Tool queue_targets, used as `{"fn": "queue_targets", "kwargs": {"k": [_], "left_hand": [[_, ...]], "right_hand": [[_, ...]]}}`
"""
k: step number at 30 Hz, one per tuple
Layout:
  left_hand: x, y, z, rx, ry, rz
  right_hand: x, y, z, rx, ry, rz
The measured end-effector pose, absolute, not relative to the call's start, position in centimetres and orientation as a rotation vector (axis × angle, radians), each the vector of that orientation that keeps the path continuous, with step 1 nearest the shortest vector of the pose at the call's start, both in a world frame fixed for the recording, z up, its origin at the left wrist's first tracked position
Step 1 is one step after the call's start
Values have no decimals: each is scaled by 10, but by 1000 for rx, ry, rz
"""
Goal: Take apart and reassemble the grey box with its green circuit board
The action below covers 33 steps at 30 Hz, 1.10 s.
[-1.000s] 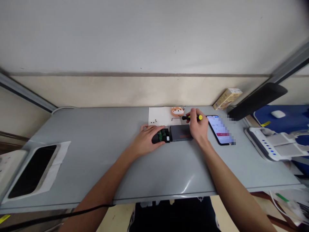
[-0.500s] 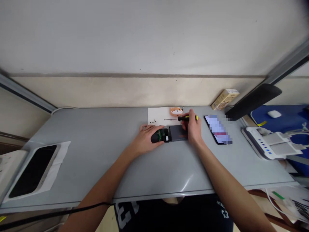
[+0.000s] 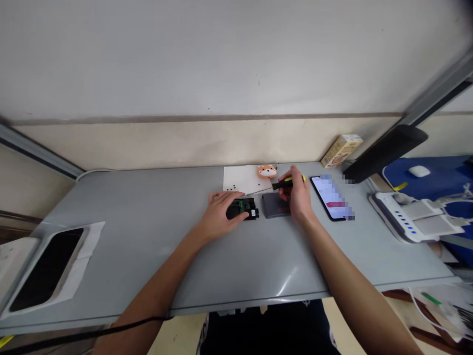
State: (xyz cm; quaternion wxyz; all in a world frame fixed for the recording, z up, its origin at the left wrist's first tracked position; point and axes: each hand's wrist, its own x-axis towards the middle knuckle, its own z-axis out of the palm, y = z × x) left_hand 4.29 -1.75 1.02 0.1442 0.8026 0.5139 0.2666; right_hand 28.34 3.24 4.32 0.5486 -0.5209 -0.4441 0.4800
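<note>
My left hand (image 3: 220,215) grips a black device part with a green circuit board (image 3: 244,207), thumb on the near side and fingers along the far side. Just right of it, a small gap away, lies a grey rectangular casing (image 3: 272,207). A black-and-yellow screwdriver (image 3: 283,184) is held in my right hand (image 3: 299,198), its thin shaft pointing left above the parts. The lower fingers of that hand are over the casing; whether they press on it I cannot tell. Several small dark screws (image 3: 231,188) lie on a white paper sheet (image 3: 236,175) behind.
An orange dog-face item (image 3: 267,171) sits on the paper's back edge. To the right are a phone (image 3: 330,198), a small carton (image 3: 342,150) and a white charging strip (image 3: 402,217). A large dark-screened device (image 3: 48,268) lies far left. A wall closes the desk's back.
The circuit board part has come away from the casing, moving left with my left hand, so a gap now shows between them. The screwdriver tip has dropped toward the near side.
</note>
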Motion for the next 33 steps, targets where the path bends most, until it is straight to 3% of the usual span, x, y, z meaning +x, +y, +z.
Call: {"fn": "queue_targets", "kwargs": {"k": [6,15,33], "left_hand": [[43,-17,9,2278,1561,993],[42,-16,11,2293,1582,1066],[41,-20,10,2387,1474,733]], "right_hand": [[275,26,46,-1204,-1095,1201],[273,26,41,-1215,-1116,1202],[274,25,50,-1201,-1213,975]]}}
